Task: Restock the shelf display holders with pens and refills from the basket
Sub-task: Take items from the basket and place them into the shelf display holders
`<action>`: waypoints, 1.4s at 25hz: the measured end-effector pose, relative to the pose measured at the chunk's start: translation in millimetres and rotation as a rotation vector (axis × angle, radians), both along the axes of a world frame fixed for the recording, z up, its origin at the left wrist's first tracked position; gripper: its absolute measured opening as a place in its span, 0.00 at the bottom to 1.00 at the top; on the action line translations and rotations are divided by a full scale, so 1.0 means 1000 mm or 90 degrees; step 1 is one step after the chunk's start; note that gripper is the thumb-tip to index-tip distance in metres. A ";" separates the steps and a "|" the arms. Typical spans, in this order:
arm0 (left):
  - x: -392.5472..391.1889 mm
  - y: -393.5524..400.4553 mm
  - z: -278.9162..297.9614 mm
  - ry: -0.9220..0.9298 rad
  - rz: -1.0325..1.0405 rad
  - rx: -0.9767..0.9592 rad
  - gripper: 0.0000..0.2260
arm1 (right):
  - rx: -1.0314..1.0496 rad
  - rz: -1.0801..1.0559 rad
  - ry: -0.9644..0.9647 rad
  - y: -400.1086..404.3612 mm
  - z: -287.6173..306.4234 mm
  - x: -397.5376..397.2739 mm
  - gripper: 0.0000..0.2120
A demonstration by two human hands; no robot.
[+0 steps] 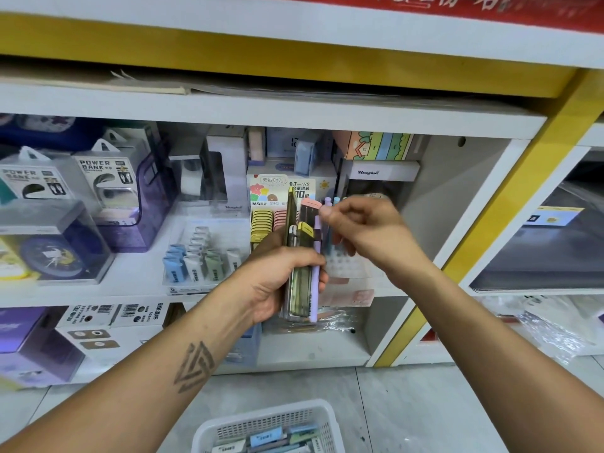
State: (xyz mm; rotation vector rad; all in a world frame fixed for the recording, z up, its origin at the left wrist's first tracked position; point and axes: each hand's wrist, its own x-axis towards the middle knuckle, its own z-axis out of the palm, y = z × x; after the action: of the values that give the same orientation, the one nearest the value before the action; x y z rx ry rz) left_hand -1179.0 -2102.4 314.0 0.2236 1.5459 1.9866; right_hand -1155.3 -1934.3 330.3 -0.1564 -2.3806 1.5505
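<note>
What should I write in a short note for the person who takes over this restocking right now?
Left hand: grips a bundle of pens and refill packs, upright, in front of the shelf.
Right hand: pinches the top of a pink-capped piece in that bundle.
Lead refill display on the shelf already holds yellow and pink cases.
White basket on the floor still has packs inside.
Left: place the bundle, then empty the basket.

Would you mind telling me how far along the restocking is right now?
Partly done: the lead refill holder on the shelf already shows rows of cases. In hand: the left hand grips a bundle of pens and refills, and the right hand pinches one pink-topped piece. Left: the basket still holds packs.
</note>
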 end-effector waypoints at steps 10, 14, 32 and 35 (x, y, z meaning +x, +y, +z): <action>0.001 -0.008 0.001 -0.031 0.017 0.069 0.14 | -0.206 -0.038 -0.014 -0.010 0.014 0.004 0.04; 0.002 -0.015 0.002 -0.041 0.042 0.047 0.18 | -0.123 -0.118 0.159 0.006 0.027 0.011 0.06; -0.001 -0.025 0.003 0.001 0.022 0.032 0.09 | 0.336 -0.065 0.191 0.013 -0.024 -0.007 0.07; -0.002 -0.025 0.003 0.003 0.016 0.035 0.10 | 0.326 -0.073 0.200 0.011 -0.023 -0.009 0.06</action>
State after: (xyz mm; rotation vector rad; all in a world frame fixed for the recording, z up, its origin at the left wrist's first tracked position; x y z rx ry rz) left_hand -1180.6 -2127.6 316.9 0.2312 1.5045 2.0521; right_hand -1164.2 -1923.0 307.3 0.0575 -2.3713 0.8046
